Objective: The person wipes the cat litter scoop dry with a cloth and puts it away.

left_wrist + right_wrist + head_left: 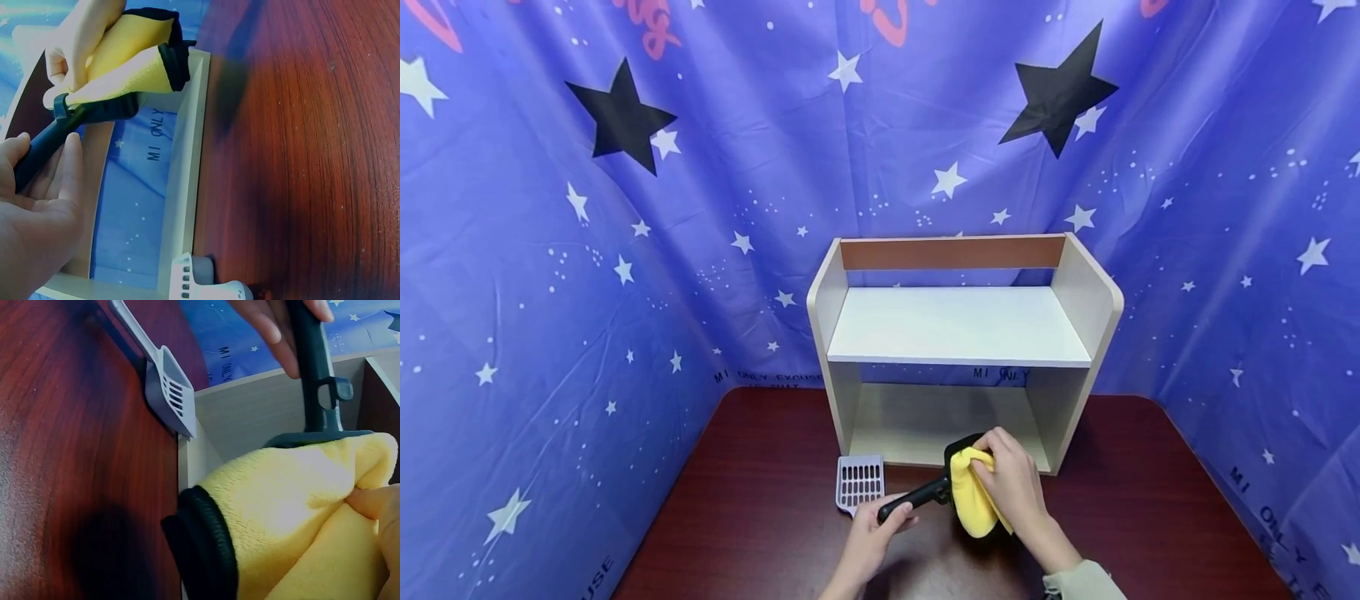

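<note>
My left hand (871,540) holds a black tool by its straight handle (917,497), the thumb lying along the top. The tool's broad head lies mostly under a yellow cloth (972,507), so its exact kind is hidden. In the right wrist view, a small hook-like clip (342,389) sticks out from the handle near the head. My right hand (1017,485) pinches the yellow cloth, which has a dark edging (215,544), against the head. Tool and cloth are held above the table, in front of the shelf.
A grey slotted litter scoop (861,481) lies on the dark red wooden table (745,500), left of the tool and by the shelf's front left corner. A two-tier shelf (958,325) stands at the back. Behind it hangs a blue star-patterned curtain (760,167).
</note>
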A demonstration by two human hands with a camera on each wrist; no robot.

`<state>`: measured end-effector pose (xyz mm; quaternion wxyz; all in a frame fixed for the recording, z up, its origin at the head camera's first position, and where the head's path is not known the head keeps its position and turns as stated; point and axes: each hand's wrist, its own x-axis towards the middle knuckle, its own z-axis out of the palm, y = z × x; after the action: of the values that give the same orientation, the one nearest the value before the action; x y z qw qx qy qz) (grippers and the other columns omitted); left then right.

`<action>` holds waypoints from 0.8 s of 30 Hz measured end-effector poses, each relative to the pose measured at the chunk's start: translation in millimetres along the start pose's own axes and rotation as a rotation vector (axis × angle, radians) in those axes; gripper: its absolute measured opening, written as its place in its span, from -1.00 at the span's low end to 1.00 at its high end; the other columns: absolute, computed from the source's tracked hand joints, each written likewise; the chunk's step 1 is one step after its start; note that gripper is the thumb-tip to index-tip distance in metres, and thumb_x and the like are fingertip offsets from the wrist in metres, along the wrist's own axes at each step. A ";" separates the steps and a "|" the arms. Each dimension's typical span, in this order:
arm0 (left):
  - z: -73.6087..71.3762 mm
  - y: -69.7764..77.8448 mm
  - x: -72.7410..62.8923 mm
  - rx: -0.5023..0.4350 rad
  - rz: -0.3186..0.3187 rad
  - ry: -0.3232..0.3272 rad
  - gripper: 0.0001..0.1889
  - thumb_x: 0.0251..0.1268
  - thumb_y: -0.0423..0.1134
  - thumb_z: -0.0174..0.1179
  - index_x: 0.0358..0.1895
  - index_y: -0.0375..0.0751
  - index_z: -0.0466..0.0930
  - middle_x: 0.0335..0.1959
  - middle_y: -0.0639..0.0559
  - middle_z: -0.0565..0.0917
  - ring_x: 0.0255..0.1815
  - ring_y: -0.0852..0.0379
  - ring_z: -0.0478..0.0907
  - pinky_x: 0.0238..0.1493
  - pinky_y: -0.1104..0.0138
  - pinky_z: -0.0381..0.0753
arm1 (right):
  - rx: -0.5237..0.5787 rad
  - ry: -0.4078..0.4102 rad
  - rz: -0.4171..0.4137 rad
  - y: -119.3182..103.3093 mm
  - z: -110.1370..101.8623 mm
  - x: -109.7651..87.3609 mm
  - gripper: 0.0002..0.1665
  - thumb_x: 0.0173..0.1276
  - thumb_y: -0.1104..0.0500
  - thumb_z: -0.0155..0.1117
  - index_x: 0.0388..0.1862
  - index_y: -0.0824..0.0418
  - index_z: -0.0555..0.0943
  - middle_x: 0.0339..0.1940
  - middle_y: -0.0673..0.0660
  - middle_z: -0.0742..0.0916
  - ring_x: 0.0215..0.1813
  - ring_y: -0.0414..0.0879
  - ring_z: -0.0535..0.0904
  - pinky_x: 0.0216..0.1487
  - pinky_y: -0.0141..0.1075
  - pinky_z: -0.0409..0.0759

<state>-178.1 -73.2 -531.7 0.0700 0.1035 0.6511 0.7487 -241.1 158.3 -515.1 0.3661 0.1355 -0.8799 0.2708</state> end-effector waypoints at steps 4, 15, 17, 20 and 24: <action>-0.7 0.0 -3.1 0.010 0.014 0.000 -0.62 0.47 -0.33 0.11 0.08 -0.70 0.51 0.06 -0.59 0.58 -0.21 0.40 0.69 0.10 0.37 0.71 | -0.032 -0.029 0.125 0.5 -0.7 -2.3 -0.68 -0.08 0.25 0.57 -0.41 0.08 0.57 -0.45 -0.04 0.64 -0.50 -0.17 0.51 -0.58 -0.32 0.44; -3.5 0.5 -2.3 0.047 0.056 0.013 -0.63 0.45 -0.36 0.11 0.08 -0.71 0.51 0.02 -0.59 0.61 -0.21 0.42 0.68 0.08 0.42 0.71 | -0.083 -0.137 0.246 4.1 -1.6 6.9 -0.78 0.01 0.06 0.51 -0.44 0.09 0.64 -0.46 0.07 0.75 -0.53 -0.02 0.57 -0.59 -0.19 0.48; -3.3 1.1 -1.7 0.060 0.058 0.018 -0.63 0.45 -0.36 0.12 0.08 -0.71 0.51 0.01 -0.59 0.62 -0.21 0.43 0.68 0.06 0.45 0.70 | -0.076 -0.152 0.265 5.0 -0.9 8.4 -0.78 0.03 0.04 0.50 -0.44 0.09 0.63 -0.46 0.06 0.75 -0.53 -0.03 0.57 -0.58 -0.21 0.48; -3.6 1.7 -1.6 0.075 0.064 0.015 -0.63 0.45 -0.36 0.12 0.09 -0.70 0.51 0.01 -0.58 0.62 -0.21 0.44 0.67 0.05 0.49 0.69 | -0.070 -0.180 0.303 7.5 -1.2 10.4 -0.76 0.05 0.00 0.50 -0.43 0.09 0.64 -0.44 0.06 0.75 -0.50 -0.02 0.58 -0.55 -0.21 0.50; -5.4 0.1 -1.7 0.082 0.058 0.003 -0.62 0.45 -0.37 0.12 0.12 -0.70 0.50 0.02 -0.61 0.61 -0.19 0.43 0.67 0.05 0.51 0.68 | -0.067 -0.216 0.345 11.1 -2.4 13.3 -0.72 0.07 -0.03 0.51 -0.43 0.08 0.62 -0.43 0.06 0.75 -0.49 -0.02 0.58 -0.54 -0.23 0.48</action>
<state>-177.8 -78.8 -532.5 0.0429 0.1243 0.6781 0.7231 -253.8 168.2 -508.3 0.2223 -0.0011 -0.9327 0.2839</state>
